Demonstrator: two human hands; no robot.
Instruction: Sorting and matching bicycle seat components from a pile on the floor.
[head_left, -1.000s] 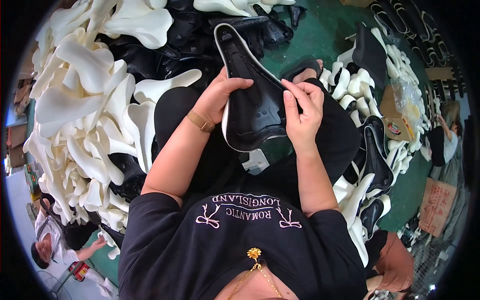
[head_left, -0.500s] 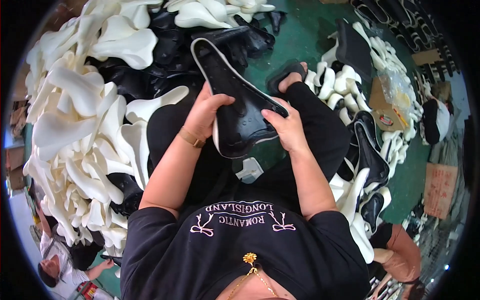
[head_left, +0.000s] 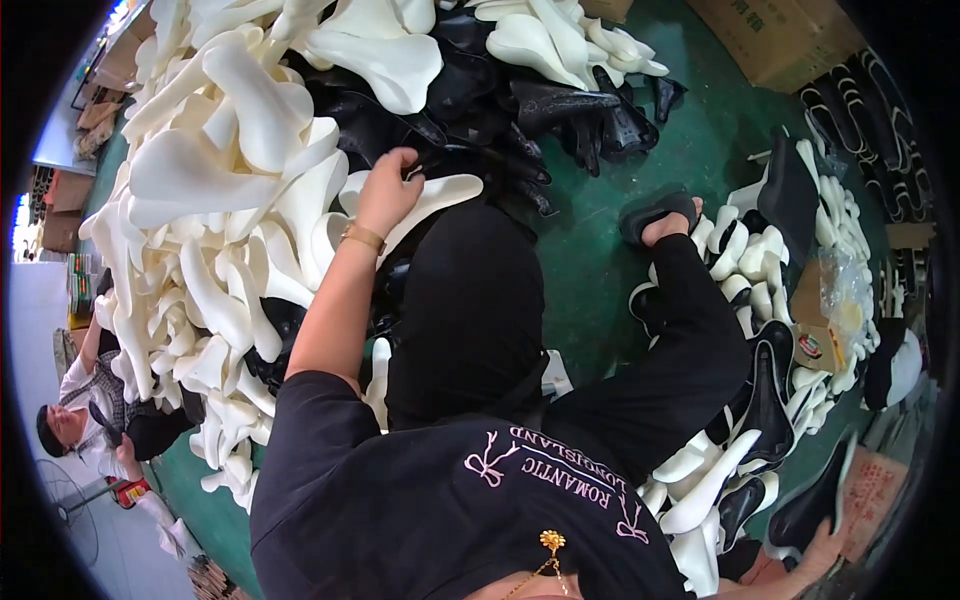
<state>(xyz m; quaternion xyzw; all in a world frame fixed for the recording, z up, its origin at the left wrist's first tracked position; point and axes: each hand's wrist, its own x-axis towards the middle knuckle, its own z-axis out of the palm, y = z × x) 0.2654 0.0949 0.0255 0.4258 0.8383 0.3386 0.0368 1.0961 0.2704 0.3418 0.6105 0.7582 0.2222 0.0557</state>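
Note:
My left hand [head_left: 388,192], wearing a gold-coloured watch or bracelet, hangs over the pile with loosely curled fingers apart and nothing visible in them. Just below it lies a white saddle-shaped foam cover [head_left: 445,193]; beyond are black plastic saddle shells [head_left: 465,85]. At the lower right, my right hand [head_left: 822,548] grips a bicycle saddle [head_left: 812,505], black with a white rim, by its edge. Most of my right arm is out of view. White saddle covers [head_left: 190,180] are heaped high on my left.
Saddles with white covers [head_left: 770,400] lie piled along my right leg. A small open carton [head_left: 818,335] with plastic film stands beyond them, and a large cardboard box [head_left: 775,35] at the far right. A co-worker [head_left: 95,420] sits at the left holding a dark piece.
My two hands have parted. The saddle they held over my lap is now at the lower right in my right hand, while my left hand has moved to the pile. The view has turned.

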